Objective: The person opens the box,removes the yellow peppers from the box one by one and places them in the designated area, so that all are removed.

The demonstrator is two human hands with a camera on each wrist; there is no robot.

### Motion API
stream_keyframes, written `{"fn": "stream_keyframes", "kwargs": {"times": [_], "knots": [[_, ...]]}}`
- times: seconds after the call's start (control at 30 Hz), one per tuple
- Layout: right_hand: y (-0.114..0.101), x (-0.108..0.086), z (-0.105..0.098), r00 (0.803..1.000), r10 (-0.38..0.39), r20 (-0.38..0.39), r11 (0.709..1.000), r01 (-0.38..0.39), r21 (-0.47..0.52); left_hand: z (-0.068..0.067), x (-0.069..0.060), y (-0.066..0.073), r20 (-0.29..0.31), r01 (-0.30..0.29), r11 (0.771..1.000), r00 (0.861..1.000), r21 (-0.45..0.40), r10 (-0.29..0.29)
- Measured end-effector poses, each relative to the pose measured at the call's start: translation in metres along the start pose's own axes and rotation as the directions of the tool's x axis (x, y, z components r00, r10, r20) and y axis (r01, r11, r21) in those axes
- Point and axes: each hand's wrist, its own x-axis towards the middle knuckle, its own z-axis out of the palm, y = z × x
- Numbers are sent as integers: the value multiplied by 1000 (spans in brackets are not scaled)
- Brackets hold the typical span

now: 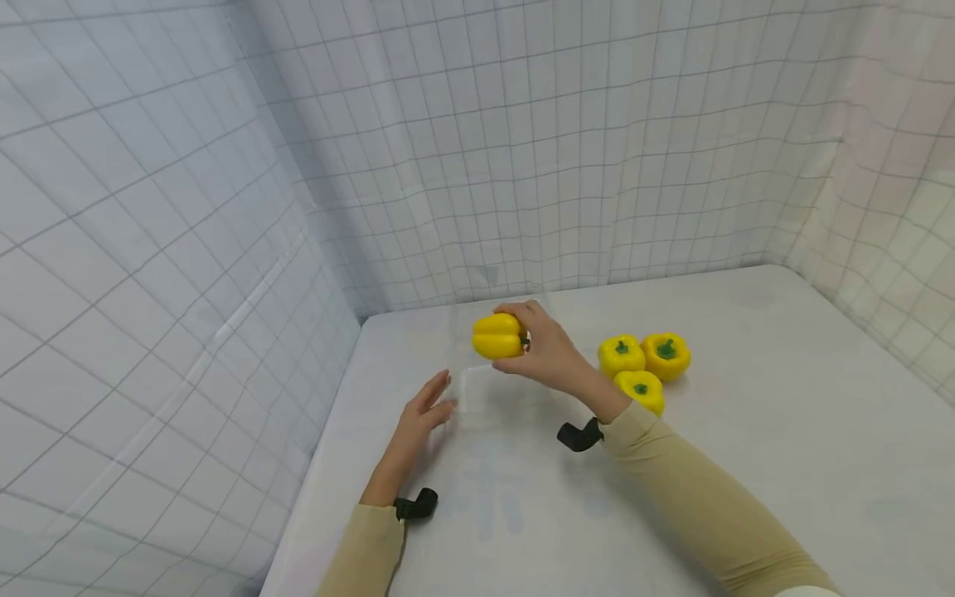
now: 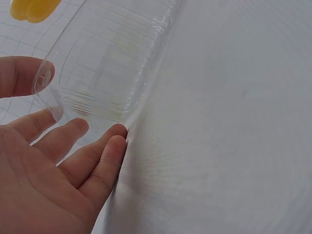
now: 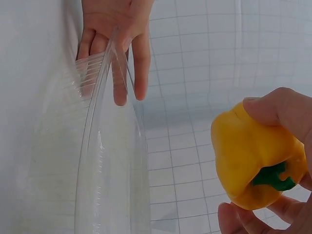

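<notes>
My right hand (image 1: 548, 348) holds a yellow bell pepper (image 1: 496, 336) on its side, above a clear plastic container (image 1: 470, 398). In the right wrist view, the thumb and fingers grip the pepper (image 3: 243, 156), and its green stem faces the palm side. Beside the container's left end is my left hand (image 1: 419, 423), its fingers extended. The left wrist view has the left fingertips (image 2: 114, 146) against the container's (image 2: 107, 63) end wall, with the thumb at a corner of its rim. The see-through plastic makes the container's exact outline hard to read in the head view.
Three more yellow bell peppers, one at front (image 1: 639, 390), one at left (image 1: 621, 355) and one at right (image 1: 666, 356), stand clustered on the white table (image 1: 783, 373), stems up. A gridded white curtain (image 1: 522, 166) hangs behind and on both sides.
</notes>
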Motion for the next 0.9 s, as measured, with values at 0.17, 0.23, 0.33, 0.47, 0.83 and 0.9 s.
{"fn": "stream_keyframes", "kwargs": {"times": [0.17, 0.23, 0.33, 0.47, 0.83, 0.9], "knots": [[3, -6, -7, 1000, -10, -30, 1000, 9, -8, -1, -1, 0, 3, -6, 1000, 1000, 5, 6], [3, -8, -11, 999, -14, -42, 1000, 13, -19, -1, -1, 0, 5, -8, 1000, 1000, -1, 8], [4, -11, -19, 998, -18, -59, 999, 16, -41, 0, 0, 0, 8, -14, 1000, 1000, -3, 14], [5, -17, -29, 998, -1, -68, 999, -3, -52, 1, 0, 0, 15, -27, 1000, 1000, -10, 28], [9, -33, -51, 997, 2, -76, 991, -12, -134, -2, -5, 16, 75, -2, 1000, 997, -21, 4], [9, -35, -54, 997, 6, -72, 988, -17, -155, -2, -9, 25, 81, 1, 1000, 997, -16, 1]]}}
